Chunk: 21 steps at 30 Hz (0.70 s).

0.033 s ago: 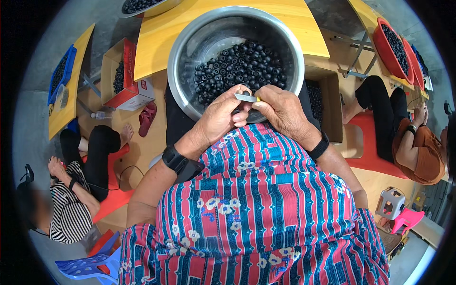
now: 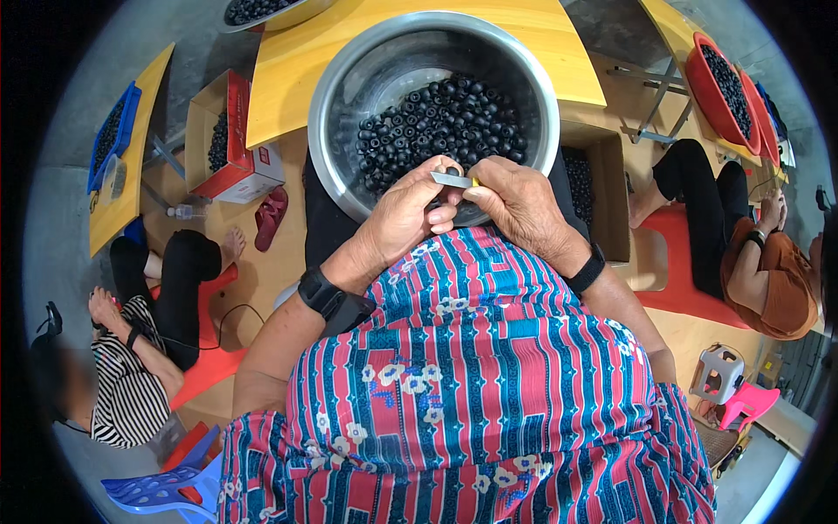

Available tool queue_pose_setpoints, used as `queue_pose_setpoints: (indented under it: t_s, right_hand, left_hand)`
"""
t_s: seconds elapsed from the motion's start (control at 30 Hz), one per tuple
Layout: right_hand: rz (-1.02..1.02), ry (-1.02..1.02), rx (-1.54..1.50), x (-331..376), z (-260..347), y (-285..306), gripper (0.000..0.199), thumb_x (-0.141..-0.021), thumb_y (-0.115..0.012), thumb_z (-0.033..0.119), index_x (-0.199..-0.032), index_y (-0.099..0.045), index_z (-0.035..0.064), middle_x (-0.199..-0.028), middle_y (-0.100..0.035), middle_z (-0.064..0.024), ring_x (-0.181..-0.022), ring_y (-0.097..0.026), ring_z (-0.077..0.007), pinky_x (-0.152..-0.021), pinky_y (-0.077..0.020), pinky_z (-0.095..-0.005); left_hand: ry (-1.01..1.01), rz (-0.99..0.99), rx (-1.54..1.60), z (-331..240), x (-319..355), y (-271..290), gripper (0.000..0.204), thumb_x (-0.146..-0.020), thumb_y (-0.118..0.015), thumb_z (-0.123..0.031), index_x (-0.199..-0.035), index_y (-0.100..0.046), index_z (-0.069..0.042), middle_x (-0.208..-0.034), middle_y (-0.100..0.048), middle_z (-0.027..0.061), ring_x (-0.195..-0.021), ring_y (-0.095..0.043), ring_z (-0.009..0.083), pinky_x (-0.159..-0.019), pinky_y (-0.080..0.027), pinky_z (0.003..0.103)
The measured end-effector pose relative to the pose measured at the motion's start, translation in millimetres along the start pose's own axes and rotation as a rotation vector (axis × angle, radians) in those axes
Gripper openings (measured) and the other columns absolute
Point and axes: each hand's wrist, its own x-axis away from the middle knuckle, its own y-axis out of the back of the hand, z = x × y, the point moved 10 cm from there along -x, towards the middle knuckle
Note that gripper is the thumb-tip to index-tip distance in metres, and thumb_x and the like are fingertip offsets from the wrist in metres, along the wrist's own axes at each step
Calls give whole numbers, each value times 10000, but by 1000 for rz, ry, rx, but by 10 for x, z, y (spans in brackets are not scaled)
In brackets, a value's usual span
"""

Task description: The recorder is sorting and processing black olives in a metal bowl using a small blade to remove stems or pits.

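Note:
A large steel bowl [image 2: 349,79] sits against my lap, half full of small dark round fruits [image 2: 445,118]. Both my hands meet over its near rim. My right hand [image 2: 519,205] grips a small knife [image 2: 454,180] with a yellow handle, its flat blade pointing left. My left hand [image 2: 406,218] is curled at the blade's tip, fingers pinched around a small fruit that is mostly hidden. Each wrist wears a black band. My striped, flowered shirt fills the lower half of the view.
The bowl leans on a yellow table [image 2: 288,87]. Dark fruits fill a cardboard box [image 2: 231,162], a second box [image 2: 611,196], a blue tray [image 2: 109,140] and red basins [image 2: 720,83]. A person in stripes [image 2: 131,397] sits left, another in orange [image 2: 777,279] right.

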Motion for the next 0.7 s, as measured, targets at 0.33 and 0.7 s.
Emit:
queue_pose_setpoints:
  t_s: [0.33, 0.7]
  right_hand:
    - [-53, -219, -10, 9, -271, 67, 248, -968, -556, 257, -904, -532, 19, -816, -571, -214, -793, -571, -426, -675, -443, -457]
    - [32, -25, -66, 2, -30, -29, 264, -941, -597, 273, -862, -550, 26, -785, -550, -165, -753, -566, -370, -650, -448, -431]
  left_hand:
    - [-18, 53, -32, 0, 7, -93, 253, -1070, -362, -311, -1068, -485, -90, -881, -472, -8, -650, -381, 48, -620, -348, 211]
    - [-38, -34, 58, -12, 7, 41, 186, -1069, -376, -235, -1071, -485, -85, -870, -458, -11, -652, -401, 43, -615, -376, 209]
